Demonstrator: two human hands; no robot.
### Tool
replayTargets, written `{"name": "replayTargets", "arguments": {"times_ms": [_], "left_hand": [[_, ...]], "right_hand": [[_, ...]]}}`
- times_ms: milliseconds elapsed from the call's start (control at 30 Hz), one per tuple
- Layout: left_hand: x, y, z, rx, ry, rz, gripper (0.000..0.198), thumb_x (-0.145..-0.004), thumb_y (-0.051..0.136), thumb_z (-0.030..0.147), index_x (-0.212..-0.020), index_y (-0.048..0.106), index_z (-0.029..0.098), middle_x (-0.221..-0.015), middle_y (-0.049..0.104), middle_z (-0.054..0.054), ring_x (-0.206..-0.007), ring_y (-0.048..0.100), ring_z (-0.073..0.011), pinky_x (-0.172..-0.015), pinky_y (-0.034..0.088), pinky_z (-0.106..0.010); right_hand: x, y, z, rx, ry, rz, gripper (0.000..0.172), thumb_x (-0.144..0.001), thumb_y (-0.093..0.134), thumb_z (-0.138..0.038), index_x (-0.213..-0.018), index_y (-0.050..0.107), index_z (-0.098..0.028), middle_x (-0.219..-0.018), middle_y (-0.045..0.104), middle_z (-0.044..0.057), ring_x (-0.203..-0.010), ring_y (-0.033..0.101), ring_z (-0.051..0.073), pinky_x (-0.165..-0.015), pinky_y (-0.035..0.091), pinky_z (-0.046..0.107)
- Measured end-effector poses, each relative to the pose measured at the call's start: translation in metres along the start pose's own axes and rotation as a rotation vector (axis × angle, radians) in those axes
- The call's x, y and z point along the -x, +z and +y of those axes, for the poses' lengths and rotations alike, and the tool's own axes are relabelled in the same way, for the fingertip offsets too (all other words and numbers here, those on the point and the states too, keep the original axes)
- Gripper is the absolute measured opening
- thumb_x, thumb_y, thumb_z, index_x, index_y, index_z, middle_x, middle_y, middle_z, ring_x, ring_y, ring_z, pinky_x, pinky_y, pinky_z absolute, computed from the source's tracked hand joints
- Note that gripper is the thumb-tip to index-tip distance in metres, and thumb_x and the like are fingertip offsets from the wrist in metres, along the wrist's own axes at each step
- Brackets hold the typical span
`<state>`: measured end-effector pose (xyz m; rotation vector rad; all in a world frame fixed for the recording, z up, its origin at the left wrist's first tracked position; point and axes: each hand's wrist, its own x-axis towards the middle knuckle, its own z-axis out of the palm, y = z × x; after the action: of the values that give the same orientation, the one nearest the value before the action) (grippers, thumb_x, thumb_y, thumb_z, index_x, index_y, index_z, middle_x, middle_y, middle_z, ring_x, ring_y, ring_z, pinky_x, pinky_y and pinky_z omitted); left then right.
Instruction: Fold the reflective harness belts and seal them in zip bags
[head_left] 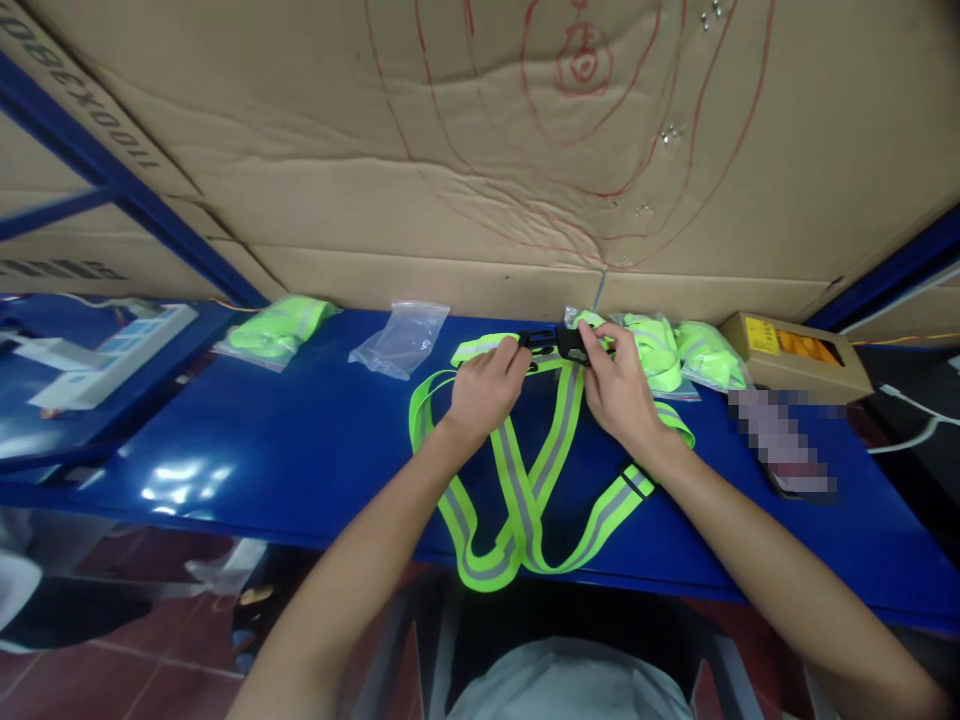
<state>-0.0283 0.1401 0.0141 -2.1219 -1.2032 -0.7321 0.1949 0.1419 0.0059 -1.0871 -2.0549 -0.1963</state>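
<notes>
A yellow-green harness of reflective straps with a grey centre stripe lies on the blue table, its lower loop hanging at the front edge. My left hand pinches the left part of a black buckle at the strap's end. The right, wider part of the buckle is between the fingers of my right hand. The two buckle parts meet end to end; whether they are locked cannot be made out. A black slider sits on the strap near my right wrist.
Bagged yellow-green straps lie at the back left and back right. An empty clear bag is behind my left hand. At the right are an open cardboard box and a blurred phone-like object. Cardboard stands behind.
</notes>
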Motion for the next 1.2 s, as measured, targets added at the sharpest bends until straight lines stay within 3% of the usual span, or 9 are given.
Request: {"name": "replayTargets", "arguments": {"times_ms": [333, 633, 900, 1033, 1200], "left_hand": [[0.001, 0.001, 0.004, 0.012, 0.031, 0.002, 0.028, -0.102, 0.041, 0.011, -0.092, 0.066, 0.017, -0.087, 0.067, -0.009, -0.060, 0.059, -0.0169, -0.055, 0.035, -0.031], [0.001, 0.000, 0.009, 0.045, 0.089, -0.052, 0.027, -0.103, 0.041, 0.011, -0.094, 0.066, 0.016, -0.092, 0.067, -0.010, -0.070, 0.064, -0.0174, -0.064, 0.044, -0.030], [0.001, -0.003, 0.012, 0.013, 0.112, -0.075, 0.025, -0.103, 0.042, 0.012, -0.099, 0.066, 0.018, -0.092, 0.067, -0.008, -0.068, 0.064, -0.0177, -0.063, 0.045, -0.029], [-0.002, -0.006, 0.014, -0.013, 0.090, -0.093, 0.027, -0.103, 0.043, 0.014, -0.117, 0.065, 0.019, -0.095, 0.067, -0.008, -0.070, 0.066, -0.0187, -0.061, 0.045, -0.029], [-0.006, -0.011, 0.017, 0.006, 0.027, -0.241, 0.036, -0.103, 0.046, 0.023, -0.138, 0.057, 0.022, -0.106, 0.067, -0.010, -0.078, 0.070, -0.0198, -0.062, 0.050, -0.029]], "right_hand": [[0.001, 0.001, 0.001, 0.024, -0.007, -0.030, 0.065, -0.099, 0.036, -0.009, -0.162, 0.032, -0.024, -0.134, 0.048, 0.018, -0.127, 0.050, 0.033, -0.106, 0.048, 0.051], [0.003, 0.000, -0.010, 0.053, -0.078, -0.105, 0.060, -0.097, 0.037, -0.003, -0.155, 0.043, -0.013, -0.132, 0.052, 0.024, -0.125, 0.053, 0.036, -0.103, 0.050, 0.051], [0.003, 0.000, -0.015, 0.014, -0.084, -0.135, 0.060, -0.100, 0.034, -0.007, -0.159, 0.036, -0.020, -0.133, 0.053, 0.021, -0.128, 0.053, 0.034, -0.104, 0.051, 0.053], [0.003, -0.001, -0.014, -0.017, -0.102, -0.149, 0.061, -0.100, 0.037, -0.010, -0.160, 0.033, -0.018, -0.135, 0.051, 0.022, -0.130, 0.052, 0.035, -0.107, 0.050, 0.054], [0.001, -0.004, -0.015, -0.057, -0.107, -0.147, 0.060, -0.100, 0.043, -0.015, -0.160, 0.033, -0.016, -0.138, 0.050, 0.023, -0.132, 0.051, 0.035, -0.108, 0.050, 0.053]]}}
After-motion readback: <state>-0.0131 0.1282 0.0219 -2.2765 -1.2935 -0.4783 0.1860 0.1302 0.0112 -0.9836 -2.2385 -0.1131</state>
